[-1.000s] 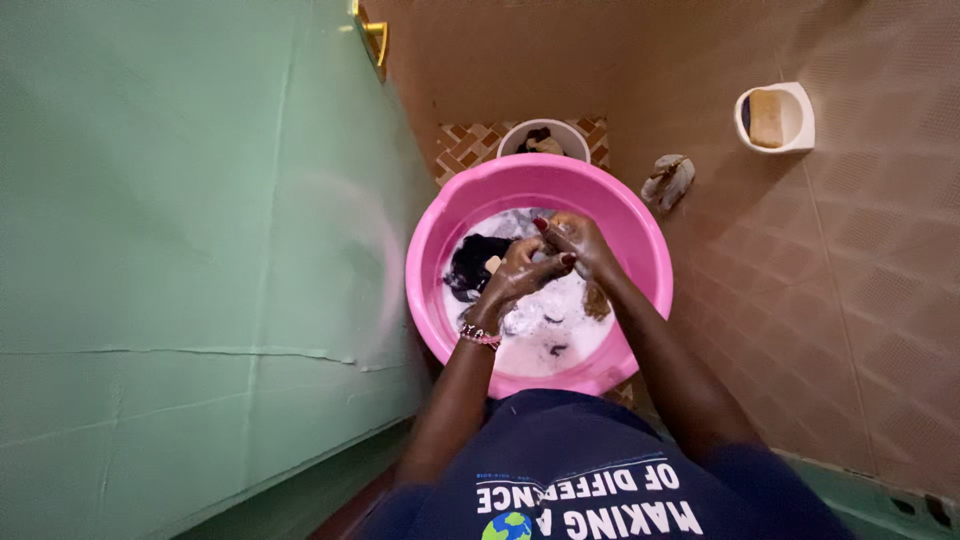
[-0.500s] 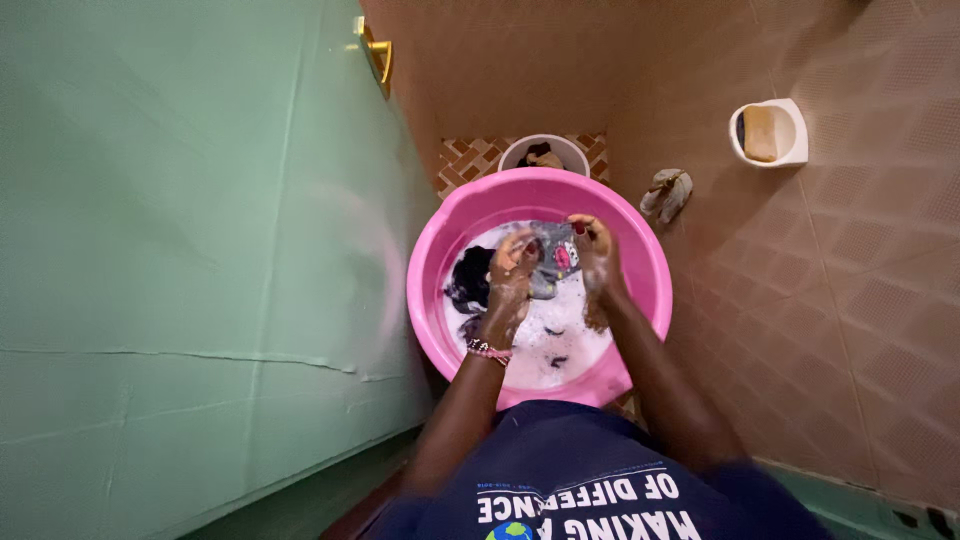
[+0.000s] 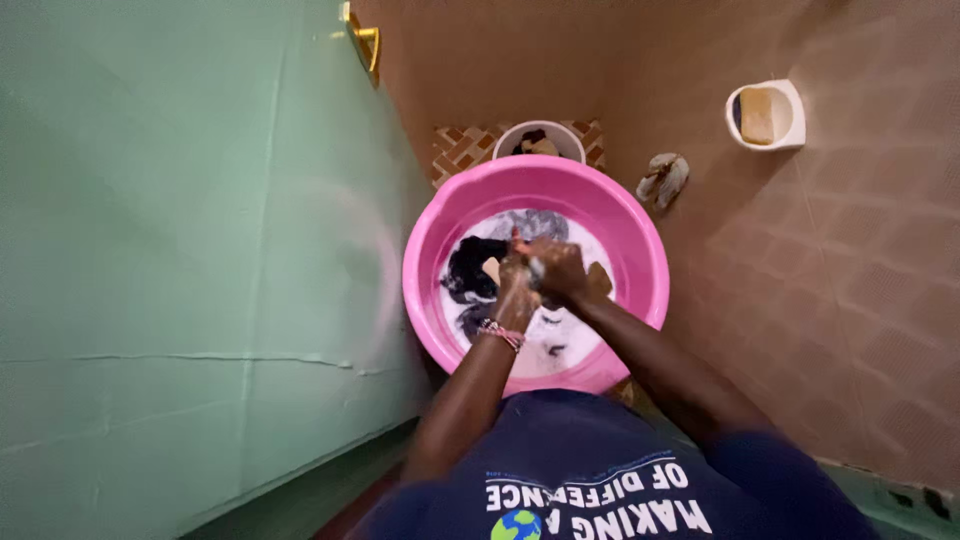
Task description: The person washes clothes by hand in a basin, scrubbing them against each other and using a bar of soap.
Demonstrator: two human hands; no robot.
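- Hands meet over the pink basin (image 3: 430,240): left hand (image 3: 515,280) and right hand (image 3: 558,270) both clenched on a wet grey garment (image 3: 536,266) above suds.
- Green door (image 3: 180,250) crowds one side, tiled wall (image 3: 850,280) the other.
- White bucket (image 3: 540,141) sits just behind the basin.
- Soap dish (image 3: 765,116) hangs on the wall.

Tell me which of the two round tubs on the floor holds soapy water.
The big pink basin, where the left hand and right hand are pressed together over suds. The smaller white bucket behind it shows only clothes, no foam.
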